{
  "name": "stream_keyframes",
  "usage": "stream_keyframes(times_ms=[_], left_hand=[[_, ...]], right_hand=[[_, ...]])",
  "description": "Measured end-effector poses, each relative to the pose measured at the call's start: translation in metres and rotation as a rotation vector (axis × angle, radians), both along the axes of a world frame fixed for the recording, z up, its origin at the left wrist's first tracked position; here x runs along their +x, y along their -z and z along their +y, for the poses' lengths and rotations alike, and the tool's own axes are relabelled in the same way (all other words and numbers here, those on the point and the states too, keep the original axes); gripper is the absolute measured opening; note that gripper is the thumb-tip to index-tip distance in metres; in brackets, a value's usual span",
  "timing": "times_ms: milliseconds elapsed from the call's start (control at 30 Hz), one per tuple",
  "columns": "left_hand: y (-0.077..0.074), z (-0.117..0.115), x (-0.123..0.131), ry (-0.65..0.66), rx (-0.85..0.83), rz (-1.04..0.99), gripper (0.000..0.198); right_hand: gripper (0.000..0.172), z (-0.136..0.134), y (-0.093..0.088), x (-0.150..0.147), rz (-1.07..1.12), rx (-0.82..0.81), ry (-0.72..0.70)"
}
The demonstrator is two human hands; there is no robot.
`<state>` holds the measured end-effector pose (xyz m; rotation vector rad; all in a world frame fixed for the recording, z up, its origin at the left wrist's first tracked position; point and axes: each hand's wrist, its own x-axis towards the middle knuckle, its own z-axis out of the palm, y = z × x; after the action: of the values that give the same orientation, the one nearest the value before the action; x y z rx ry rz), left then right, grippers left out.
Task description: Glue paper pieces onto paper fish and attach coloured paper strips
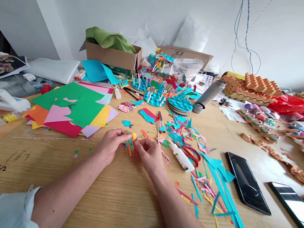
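My left hand [111,146] and my right hand [148,155] meet above the wooden table [126,209], pinching a small bundle of orange, teal and yellow paper strips [129,145] between them. The fingers hide part of the bundle, so its full shape cannot be seen. A white glue bottle [181,157] lies to the right of my right hand, next to red-handled scissors [192,155]. A small teal paper fish [127,123] lies just beyond my hands.
A stack of coloured paper sheets [70,107] lies at left. Paper scraps [214,192] are strewn at right, near two phones [247,183]. Teal paper crafts [180,103], a cardboard box [112,55] and a steel flask [211,93] stand at the back.
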<state>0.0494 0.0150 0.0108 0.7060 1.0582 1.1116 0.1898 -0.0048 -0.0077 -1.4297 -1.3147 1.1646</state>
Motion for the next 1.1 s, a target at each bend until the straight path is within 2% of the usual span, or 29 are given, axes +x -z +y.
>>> stream_keyframes(times_ms=[533, 700, 900, 1100], left_hand=[[0.0, 0.001, 0.0, -0.004, -0.015, -0.017, 0.029], [0.001, 0.001, 0.0, -0.016, -0.035, -0.03, 0.028], [-0.001, -0.001, 0.002, 0.007, -0.053, -0.055, 0.027], [-0.001, -0.003, 0.004, 0.023, -0.068, -0.062, 0.027]], right_hand=[[0.039, 0.0, 0.003, 0.0, -0.002, 0.001, -0.004], [0.042, 0.0, -0.001, 0.0, 0.082, 0.013, -0.004], [0.041, -0.002, -0.01, -0.004, 0.192, -0.071, 0.021], [0.035, -0.001, -0.006, -0.005, 0.246, -0.1, 0.022]])
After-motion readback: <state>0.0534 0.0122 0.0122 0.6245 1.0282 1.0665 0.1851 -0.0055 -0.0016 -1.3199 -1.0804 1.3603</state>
